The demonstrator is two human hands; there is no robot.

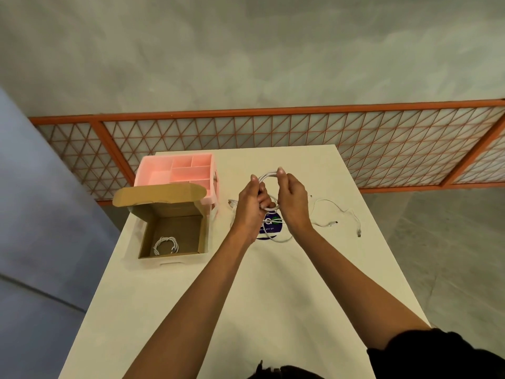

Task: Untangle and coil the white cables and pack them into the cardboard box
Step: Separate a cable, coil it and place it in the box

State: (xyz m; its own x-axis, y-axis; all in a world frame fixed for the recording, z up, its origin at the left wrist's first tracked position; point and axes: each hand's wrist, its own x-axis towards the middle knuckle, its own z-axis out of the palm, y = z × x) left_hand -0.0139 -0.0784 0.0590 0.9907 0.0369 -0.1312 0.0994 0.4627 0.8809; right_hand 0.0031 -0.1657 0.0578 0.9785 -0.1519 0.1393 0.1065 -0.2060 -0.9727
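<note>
White coiled cable [165, 245] lies in open cardboard box [173, 259]; looped cable [267, 175] stands upright midair.

Both hands, left [252, 206] and right [292, 201], grip a white cable loop [269, 177]; coiled cable [165, 245] in cardboard box [175, 207]; loose cables [338, 214], possibly two, on table [273, 283].

Matt cardboard box [175, 214]; pink plastic organiser [177, 169].

1. The cardboard box [175, 210] sits at the table's [273, 283] left edge.
2. A coiled cable [166, 245] lies in it.
3. A compartment tray [164, 170] stands behind it.
4. Loose cables [329, 224] lie right of the box.
5. The left hand [251, 203] and right hand [292, 198] hold a cable loop [269, 175] above them.
</note>
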